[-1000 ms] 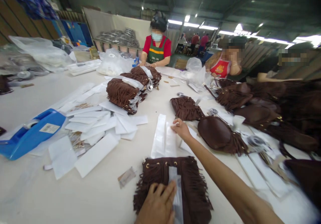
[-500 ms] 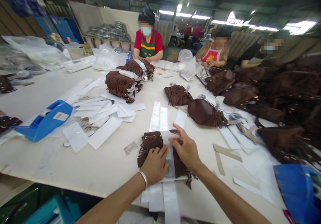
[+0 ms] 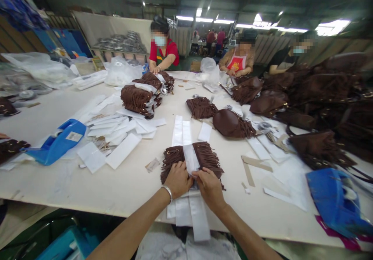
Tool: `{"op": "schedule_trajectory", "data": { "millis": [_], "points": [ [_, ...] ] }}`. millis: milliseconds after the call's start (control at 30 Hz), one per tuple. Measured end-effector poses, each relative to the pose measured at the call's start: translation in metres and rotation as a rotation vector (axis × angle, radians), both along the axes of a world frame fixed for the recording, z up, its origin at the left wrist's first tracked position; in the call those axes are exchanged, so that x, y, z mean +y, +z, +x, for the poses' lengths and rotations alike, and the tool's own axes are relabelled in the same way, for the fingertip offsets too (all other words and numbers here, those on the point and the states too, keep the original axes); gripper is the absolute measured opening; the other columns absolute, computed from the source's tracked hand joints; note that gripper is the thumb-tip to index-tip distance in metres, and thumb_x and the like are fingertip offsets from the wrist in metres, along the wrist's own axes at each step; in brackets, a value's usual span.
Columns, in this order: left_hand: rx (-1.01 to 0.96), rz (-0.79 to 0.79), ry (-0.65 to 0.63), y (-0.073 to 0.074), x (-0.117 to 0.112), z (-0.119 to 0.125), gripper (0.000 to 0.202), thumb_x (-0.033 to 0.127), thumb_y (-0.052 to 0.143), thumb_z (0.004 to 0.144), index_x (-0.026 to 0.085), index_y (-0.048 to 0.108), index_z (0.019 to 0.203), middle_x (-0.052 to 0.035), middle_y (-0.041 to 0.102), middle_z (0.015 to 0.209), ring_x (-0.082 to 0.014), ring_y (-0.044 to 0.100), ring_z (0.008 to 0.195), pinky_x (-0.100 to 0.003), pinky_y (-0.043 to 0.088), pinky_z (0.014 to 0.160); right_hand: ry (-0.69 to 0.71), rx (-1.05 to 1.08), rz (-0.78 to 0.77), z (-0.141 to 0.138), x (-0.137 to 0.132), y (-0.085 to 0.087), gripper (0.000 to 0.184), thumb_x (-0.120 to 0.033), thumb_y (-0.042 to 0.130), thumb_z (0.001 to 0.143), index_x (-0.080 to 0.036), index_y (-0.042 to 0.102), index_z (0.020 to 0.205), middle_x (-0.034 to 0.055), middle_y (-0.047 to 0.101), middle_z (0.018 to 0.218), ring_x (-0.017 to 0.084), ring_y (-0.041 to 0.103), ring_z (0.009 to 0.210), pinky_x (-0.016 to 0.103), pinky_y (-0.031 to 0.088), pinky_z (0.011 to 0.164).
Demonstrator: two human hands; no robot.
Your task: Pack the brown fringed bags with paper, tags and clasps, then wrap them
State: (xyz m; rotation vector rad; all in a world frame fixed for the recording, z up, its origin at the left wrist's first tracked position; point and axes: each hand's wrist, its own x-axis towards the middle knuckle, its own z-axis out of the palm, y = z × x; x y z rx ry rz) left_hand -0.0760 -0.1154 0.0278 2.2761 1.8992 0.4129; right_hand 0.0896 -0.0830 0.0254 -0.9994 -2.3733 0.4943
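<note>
A brown fringed bag (image 3: 206,157) lies flat on the white table (image 3: 122,186) right in front of me. A white strip (image 3: 190,158) runs down its middle. My left hand (image 3: 177,179) presses on the bag's near left edge, fingers curled beside the strip. Just to its right, my right hand (image 3: 209,183) pinches the strip's lower end against the bag. More white strips (image 3: 192,217) hang over the table edge below both hands.
A blue tape dispenser (image 3: 58,143) sits left, another (image 3: 335,201) at right. Loose white strips (image 3: 119,131), a stack of fringed bags (image 3: 140,98) and a heap of brown bags (image 3: 314,104) fill the table. Three people work at the far side.
My right hand drew back from the far strips to the bag and slid down its near edge next to my left hand. The view pulled back and the strip now lies over the bag.
</note>
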Motion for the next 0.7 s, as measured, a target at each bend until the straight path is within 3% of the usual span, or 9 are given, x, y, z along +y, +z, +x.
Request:
{"op": "schedule_trajectory", "data": {
  "millis": [67,167,333,433,500,567,633,700],
  "points": [
    [0.0,0.01,0.002,-0.001,0.0,0.0,0.031,0.036,0.046,0.092,0.018,0.063,0.112,-0.0115,0.054,0.124,-0.0278,0.046,0.111,-0.045,0.035,0.094,-0.028,0.016,-0.008,0.002,0.01,0.013,0.025,-0.02,0.041,0.096,-0.022,0.065,0.102,0.0048,0.072,0.099,0.018,0.064,0.094,0.034,0.043,0.095],
    [-0.006,0.031,0.014,-0.003,0.0,0.0,0.038,0.038,0.049,0.091,0.02,0.057,0.123,-0.0103,0.046,0.14,-0.0282,0.044,0.116,-0.046,0.034,0.098,-0.09,0.077,-0.065,0.002,0.048,0.049,0.019,-0.028,0.046,0.096,-0.023,0.064,0.098,0.0015,0.072,0.091,0.016,0.065,0.082,0.027,0.047,0.077],
    [-0.023,0.037,0.017,-0.008,0.0,0.0,0.041,0.037,0.046,0.092,0.022,0.053,0.13,-0.0081,0.042,0.146,-0.0283,0.043,0.121,-0.047,0.032,0.102,0.062,-0.014,-0.059,-0.036,0.171,0.123,0.016,-0.028,0.052,0.092,-0.019,0.065,0.092,-0.0005,0.071,0.081,0.015,0.065,0.074,0.024,0.047,0.068],
    [-0.041,0.015,0.023,-0.012,0.003,-0.001,0.045,0.039,0.045,0.093,0.024,0.049,0.135,-0.007,0.042,0.147,-0.0269,0.043,0.122,-0.046,0.032,0.105,0.102,-0.158,-0.001,-0.075,0.242,0.15,0.011,-0.018,0.056,0.088,-0.016,0.066,0.092,0.0053,0.072,0.085,0.019,0.065,0.082,0.028,0.048,0.075],
    [-0.062,-0.006,0.025,-0.015,0.005,-0.003,0.05,0.041,0.046,0.093,0.026,0.043,0.14,-0.0063,0.041,0.148,-0.0259,0.043,0.122,-0.046,0.031,0.106,0.084,-0.177,0.043,-0.093,0.266,0.149,0.013,-0.013,0.058,0.085,-0.012,0.067,0.095,0.0143,0.071,0.096,0.025,0.063,0.097,0.033,0.045,0.085],
    [-0.086,-0.028,0.027,-0.017,0.007,-0.004,0.052,0.041,0.045,0.093,0.027,0.04,0.143,-0.0057,0.041,0.149,-0.0256,0.043,0.123,-0.046,0.03,0.107,0.09,-0.196,0.062,-0.094,0.264,0.133,0.019,-0.013,0.056,0.087,-0.011,0.066,0.103,0.0178,0.068,0.108,0.027,0.059,0.108,0.036,0.042,0.092],
    [-0.108,-0.047,0.033,-0.018,0.009,-0.005,0.051,0.041,0.044,0.094,0.027,0.04,0.143,-0.0055,0.04,0.15,-0.0259,0.043,0.123,-0.046,0.03,0.107,0.196,-0.23,0.02,-0.078,0.238,0.108,0.025,-0.018,0.055,0.089,-0.017,0.062,0.113,0.0116,0.066,0.116,0.023,0.058,0.111,0.035,0.042,0.096],
    [-0.121,-0.061,0.032,-0.016,0.01,-0.006,0.051,0.042,0.043,0.094,0.027,0.041,0.142,-0.0057,0.04,0.15,-0.0265,0.042,0.123,-0.047,0.03,0.107,0.445,-0.264,-0.086,-0.052,0.203,0.082,0.043,-0.027,0.063,0.085,-0.023,0.054,0.127,0.0066,0.06,0.129,0.02,0.054,0.119,0.033,0.04,0.101]
  ]
}}
